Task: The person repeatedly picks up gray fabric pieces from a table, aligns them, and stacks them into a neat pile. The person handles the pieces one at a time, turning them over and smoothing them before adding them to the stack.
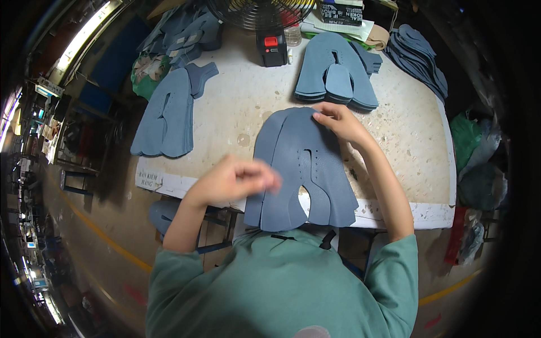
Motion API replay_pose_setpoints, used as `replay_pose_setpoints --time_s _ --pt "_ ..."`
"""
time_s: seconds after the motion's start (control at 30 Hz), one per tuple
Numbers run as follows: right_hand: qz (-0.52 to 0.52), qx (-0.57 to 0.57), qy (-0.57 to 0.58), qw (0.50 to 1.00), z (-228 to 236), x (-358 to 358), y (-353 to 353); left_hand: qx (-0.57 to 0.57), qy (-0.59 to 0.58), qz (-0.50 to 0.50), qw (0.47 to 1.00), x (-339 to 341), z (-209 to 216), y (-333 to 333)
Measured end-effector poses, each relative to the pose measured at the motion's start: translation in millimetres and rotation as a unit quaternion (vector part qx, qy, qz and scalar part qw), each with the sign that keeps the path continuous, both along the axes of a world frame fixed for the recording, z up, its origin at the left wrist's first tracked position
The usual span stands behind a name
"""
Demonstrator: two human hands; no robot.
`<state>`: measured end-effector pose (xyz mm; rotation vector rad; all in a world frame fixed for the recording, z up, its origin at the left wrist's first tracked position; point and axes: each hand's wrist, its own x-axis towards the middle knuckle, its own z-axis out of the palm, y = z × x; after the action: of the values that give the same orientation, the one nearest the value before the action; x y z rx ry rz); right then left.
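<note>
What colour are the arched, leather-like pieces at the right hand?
The arched, leather-like pieces are plain slate blue, seen best in the head view.

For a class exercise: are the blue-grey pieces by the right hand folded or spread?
Spread: the blue-grey pieces lie overlapping, arched outline in view, no fold visible; the right hand touches their top edge.

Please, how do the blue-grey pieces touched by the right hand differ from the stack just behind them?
The front pieces look darker, the rear stack paler. The right hand touches the front pieces; no hand touches the rear stack. A small rounded piece lies on the rear stack, none on the front pieces. Both have an arched outline and a slot.
</note>
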<state>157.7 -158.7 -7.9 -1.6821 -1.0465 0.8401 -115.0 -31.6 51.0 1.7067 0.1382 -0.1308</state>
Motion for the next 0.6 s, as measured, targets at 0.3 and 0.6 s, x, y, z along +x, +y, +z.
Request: replay_pose_setpoints --time_s 0.3,0.6 --pt "-0.022 0.146 0.139 0.979 20 -21 -30 -0.079 0.015 0.070 0.994 123 -42 12" --pt "-0.127 0.193 0.069 0.971 -7 -56 -27 -0.158 -0.089 0.291 0.939 118 -66 -16"
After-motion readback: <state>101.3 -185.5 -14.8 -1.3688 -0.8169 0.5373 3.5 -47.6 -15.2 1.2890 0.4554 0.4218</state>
